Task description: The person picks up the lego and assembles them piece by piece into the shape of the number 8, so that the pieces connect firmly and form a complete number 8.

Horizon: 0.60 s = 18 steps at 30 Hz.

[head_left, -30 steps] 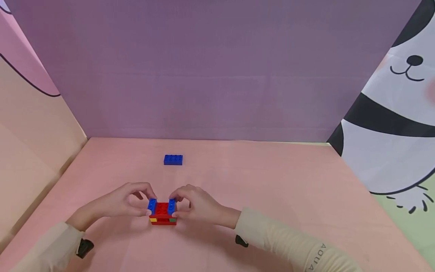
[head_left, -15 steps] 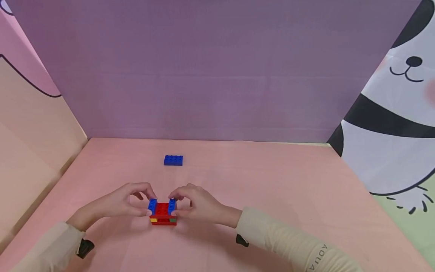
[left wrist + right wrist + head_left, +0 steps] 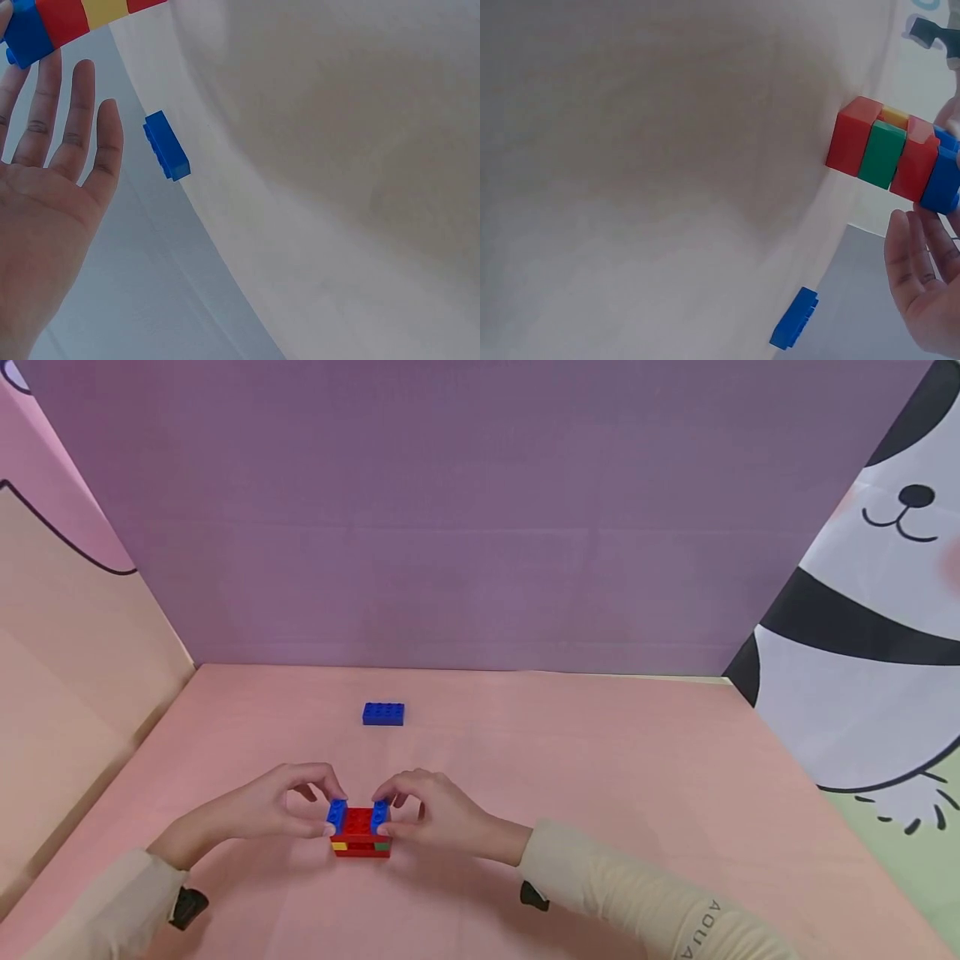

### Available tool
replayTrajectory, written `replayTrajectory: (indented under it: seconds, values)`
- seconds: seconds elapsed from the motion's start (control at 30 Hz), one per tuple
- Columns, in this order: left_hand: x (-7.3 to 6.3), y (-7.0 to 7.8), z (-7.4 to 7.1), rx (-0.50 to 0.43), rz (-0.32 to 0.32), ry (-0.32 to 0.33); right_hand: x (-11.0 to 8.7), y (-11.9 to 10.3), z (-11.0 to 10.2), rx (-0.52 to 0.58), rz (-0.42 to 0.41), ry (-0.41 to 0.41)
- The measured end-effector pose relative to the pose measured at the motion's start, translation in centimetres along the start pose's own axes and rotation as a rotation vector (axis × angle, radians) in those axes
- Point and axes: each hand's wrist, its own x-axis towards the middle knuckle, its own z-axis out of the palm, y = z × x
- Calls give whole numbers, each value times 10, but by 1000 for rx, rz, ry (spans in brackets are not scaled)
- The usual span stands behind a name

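Observation:
A small block structure stands on the pink table, with a long red brick point(image 3: 358, 821) over a yellow brick point(image 3: 340, 846) and a green brick point(image 3: 382, 846). Another red brick point(image 3: 362, 853) forms its base. On top, a small blue brick sits at each end. My left hand point(image 3: 258, 807) pinches the left blue brick point(image 3: 337, 815), thumb in front and a finger behind. Likewise my right hand point(image 3: 446, 812) pinches the right blue brick point(image 3: 380, 816). In the right wrist view the green brick point(image 3: 883, 155) shows between two red ones.
A loose blue brick point(image 3: 383, 714) with studs upward lies farther back on the pink table point(image 3: 600, 760). Behind the table rises a purple wall point(image 3: 465, 527). A panda picture point(image 3: 862, 693) covers the right side panel, and a beige panel point(image 3: 75, 652) stands at left.
Almost nothing moves. Both hands keep their pinch on the two small blue bricks, and the structure stays in place apart from a slight shift of the head view.

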Motion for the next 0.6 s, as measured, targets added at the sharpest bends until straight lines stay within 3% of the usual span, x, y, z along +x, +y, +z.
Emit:
replayTrajectory:
  seconds: [0.27, 0.6]
  values:
    - [0, 0, 0, 19, 7, -4, 0, 1, 1, 60, 33, 9]
    - [1, 3, -2, 39, 10, -14, -1, -1, 0, 23, 48, 11]
